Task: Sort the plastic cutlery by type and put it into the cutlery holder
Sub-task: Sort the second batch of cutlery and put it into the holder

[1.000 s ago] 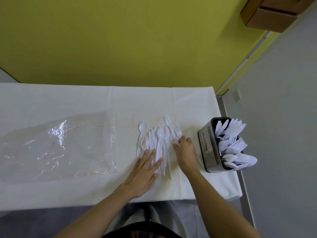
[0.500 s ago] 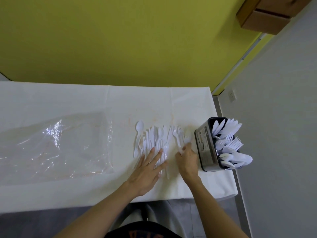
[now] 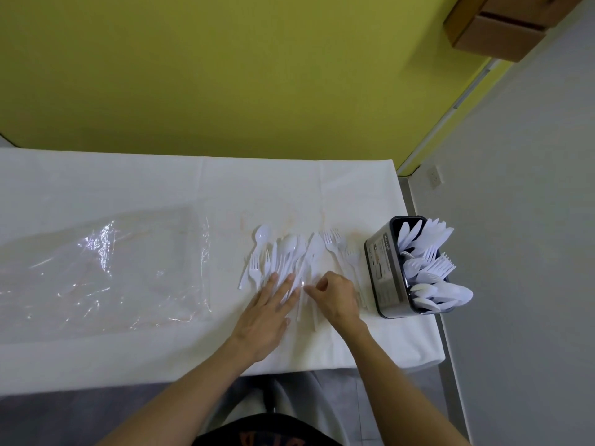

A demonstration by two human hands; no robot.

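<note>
Mid-sort: the left hand [image 3: 267, 312] presses straight fingers on the plastic cutlery [image 3: 289, 252] spread over the counter [image 3: 128, 181]. The right hand [image 3: 336, 296] pinches one handle beside them. Next, it should go into the matching compartment of the cutlery holder [image 3: 383, 268], right of the fingers.

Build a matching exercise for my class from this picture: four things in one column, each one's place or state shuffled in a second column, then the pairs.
1. left hand
2. right hand
3. cutlery holder
4. clear plastic sheet

A. stands at the table's right edge
B. fingers curled, at the loose cutlery's handles
C. lies spread on the table's left part
D. fingers straight, flat on the loose cutlery

Pairs: 1-D, 2-B, 3-A, 4-C
</note>
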